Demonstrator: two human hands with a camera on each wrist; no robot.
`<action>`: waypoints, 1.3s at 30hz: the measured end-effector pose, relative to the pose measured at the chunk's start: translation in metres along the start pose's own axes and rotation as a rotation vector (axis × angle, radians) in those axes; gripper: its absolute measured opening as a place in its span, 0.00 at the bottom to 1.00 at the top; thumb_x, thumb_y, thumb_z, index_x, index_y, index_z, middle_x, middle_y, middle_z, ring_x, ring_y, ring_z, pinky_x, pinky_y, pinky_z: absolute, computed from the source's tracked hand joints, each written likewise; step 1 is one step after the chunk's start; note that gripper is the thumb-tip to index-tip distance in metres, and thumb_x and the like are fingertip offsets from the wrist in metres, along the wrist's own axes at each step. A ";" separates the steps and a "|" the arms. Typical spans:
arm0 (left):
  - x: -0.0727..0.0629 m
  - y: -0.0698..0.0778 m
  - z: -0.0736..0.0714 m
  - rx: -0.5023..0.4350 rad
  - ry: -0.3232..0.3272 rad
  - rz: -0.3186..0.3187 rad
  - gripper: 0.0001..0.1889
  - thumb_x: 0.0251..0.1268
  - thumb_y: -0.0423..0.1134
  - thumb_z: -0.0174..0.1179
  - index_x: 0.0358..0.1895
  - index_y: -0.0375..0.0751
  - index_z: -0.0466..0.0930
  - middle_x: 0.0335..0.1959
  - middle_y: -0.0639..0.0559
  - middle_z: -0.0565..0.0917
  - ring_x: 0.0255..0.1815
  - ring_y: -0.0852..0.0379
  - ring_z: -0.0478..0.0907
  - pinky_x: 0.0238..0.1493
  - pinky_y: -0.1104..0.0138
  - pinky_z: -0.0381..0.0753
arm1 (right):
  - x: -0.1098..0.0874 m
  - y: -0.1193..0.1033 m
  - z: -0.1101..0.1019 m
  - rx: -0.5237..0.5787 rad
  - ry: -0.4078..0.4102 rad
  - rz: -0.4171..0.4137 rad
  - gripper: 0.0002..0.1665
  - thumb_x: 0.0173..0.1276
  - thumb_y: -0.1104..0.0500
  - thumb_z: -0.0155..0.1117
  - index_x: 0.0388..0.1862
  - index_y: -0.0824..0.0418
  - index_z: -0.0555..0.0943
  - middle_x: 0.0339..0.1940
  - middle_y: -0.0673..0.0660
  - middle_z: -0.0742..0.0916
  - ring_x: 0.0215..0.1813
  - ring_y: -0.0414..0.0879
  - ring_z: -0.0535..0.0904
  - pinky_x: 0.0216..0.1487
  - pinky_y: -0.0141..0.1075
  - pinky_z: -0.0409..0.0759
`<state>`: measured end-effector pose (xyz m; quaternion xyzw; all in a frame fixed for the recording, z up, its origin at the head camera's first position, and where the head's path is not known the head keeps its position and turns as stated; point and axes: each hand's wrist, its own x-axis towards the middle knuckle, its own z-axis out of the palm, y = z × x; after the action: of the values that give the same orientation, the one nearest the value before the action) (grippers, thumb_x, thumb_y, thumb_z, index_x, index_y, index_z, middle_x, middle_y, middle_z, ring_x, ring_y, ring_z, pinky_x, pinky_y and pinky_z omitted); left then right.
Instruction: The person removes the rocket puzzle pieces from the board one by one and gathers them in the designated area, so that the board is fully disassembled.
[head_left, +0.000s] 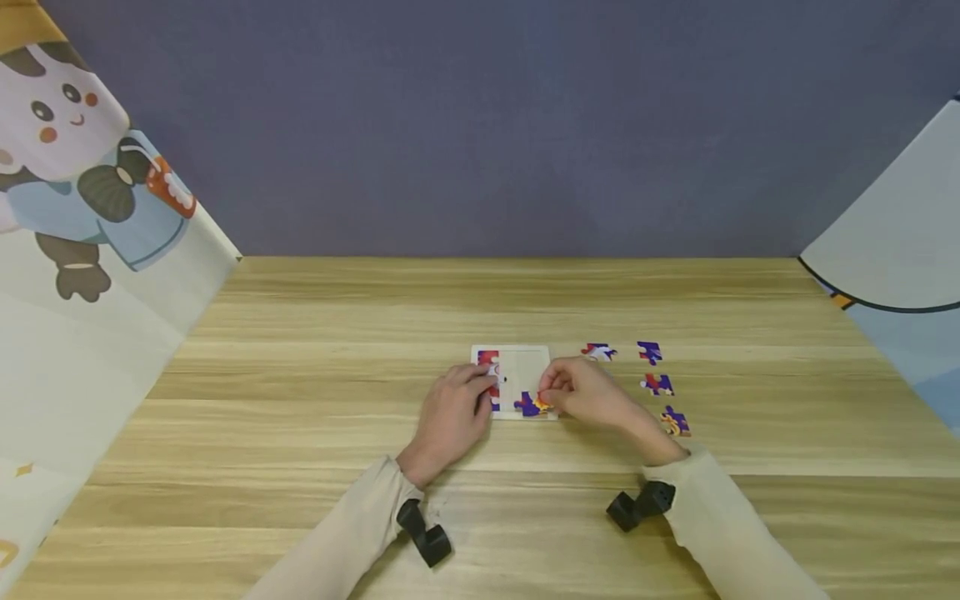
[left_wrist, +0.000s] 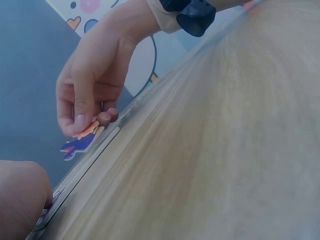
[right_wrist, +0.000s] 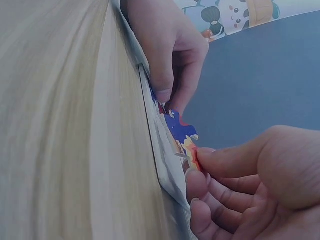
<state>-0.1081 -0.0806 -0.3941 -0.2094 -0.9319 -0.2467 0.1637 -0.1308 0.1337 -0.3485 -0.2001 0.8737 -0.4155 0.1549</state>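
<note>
A white puzzle tray [head_left: 525, 347] lies flat on the table, with red, white and purple pieces along its left side. My right hand [head_left: 588, 392] pinches a purple jigsaw piece [head_left: 529, 405] with a yellow and red corner between thumb and fingers. In the left wrist view the jigsaw piece [left_wrist: 80, 145] is tilted just above the tray's surface. My left hand [head_left: 453, 408] rests at the tray's left side, its fingertips touching the pieces there and hiding part of them.
Several loose pieces lie right of the tray: a white and purple piece [head_left: 598, 352], a purple piece [head_left: 649, 352], a red and purple piece [head_left: 658, 384] and a yellow and purple piece [head_left: 676, 422]. A dark blue panel [head_left: 517, 125] stands behind the wooden table [head_left: 337, 317].
</note>
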 end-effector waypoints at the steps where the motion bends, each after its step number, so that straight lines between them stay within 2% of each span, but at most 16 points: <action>1: 0.000 0.000 0.000 0.000 0.000 -0.001 0.13 0.58 0.31 0.58 0.46 0.38 0.85 0.52 0.45 0.83 0.55 0.48 0.78 0.57 0.54 0.77 | -0.001 0.001 -0.001 0.001 -0.001 0.000 0.02 0.65 0.69 0.58 0.32 0.67 0.78 0.26 0.56 0.82 0.26 0.42 0.77 0.26 0.29 0.77; 11: 0.000 0.000 0.000 0.001 0.004 0.005 0.13 0.58 0.31 0.58 0.45 0.37 0.85 0.52 0.44 0.83 0.54 0.48 0.78 0.57 0.55 0.77 | -0.013 0.009 -0.012 0.011 -0.010 0.003 0.03 0.67 0.69 0.57 0.33 0.67 0.77 0.29 0.57 0.82 0.30 0.44 0.77 0.30 0.31 0.81; 18: 0.000 0.000 0.000 0.002 0.010 0.007 0.12 0.58 0.31 0.58 0.45 0.37 0.85 0.51 0.44 0.84 0.54 0.48 0.79 0.56 0.55 0.78 | -0.023 0.013 -0.019 -0.005 0.009 -0.014 0.02 0.66 0.68 0.58 0.34 0.68 0.78 0.30 0.57 0.82 0.30 0.43 0.78 0.29 0.30 0.80; 26: 0.000 0.001 -0.001 -0.004 0.014 0.008 0.12 0.58 0.31 0.58 0.45 0.37 0.85 0.51 0.45 0.84 0.53 0.48 0.79 0.55 0.55 0.78 | -0.034 0.024 -0.028 -0.036 0.036 0.019 0.03 0.65 0.67 0.60 0.35 0.68 0.78 0.29 0.56 0.82 0.29 0.43 0.78 0.28 0.30 0.80; 31: 0.000 0.001 0.000 -0.005 0.014 0.007 0.12 0.58 0.31 0.58 0.45 0.38 0.85 0.51 0.45 0.84 0.53 0.48 0.79 0.54 0.55 0.79 | -0.040 0.031 -0.035 -0.027 0.058 0.010 0.03 0.65 0.68 0.60 0.31 0.67 0.77 0.30 0.57 0.83 0.28 0.42 0.78 0.27 0.32 0.81; 39: 0.000 0.001 0.001 -0.003 0.019 0.009 0.12 0.58 0.31 0.58 0.45 0.38 0.85 0.50 0.45 0.84 0.53 0.48 0.79 0.52 0.55 0.79 | -0.049 0.034 -0.044 -0.029 0.052 0.028 0.03 0.64 0.67 0.60 0.32 0.67 0.78 0.28 0.56 0.82 0.29 0.41 0.77 0.28 0.31 0.80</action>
<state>-0.1081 -0.0797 -0.3944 -0.2112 -0.9290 -0.2494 0.1735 -0.1145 0.2058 -0.3435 -0.1790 0.8860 -0.4058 0.1350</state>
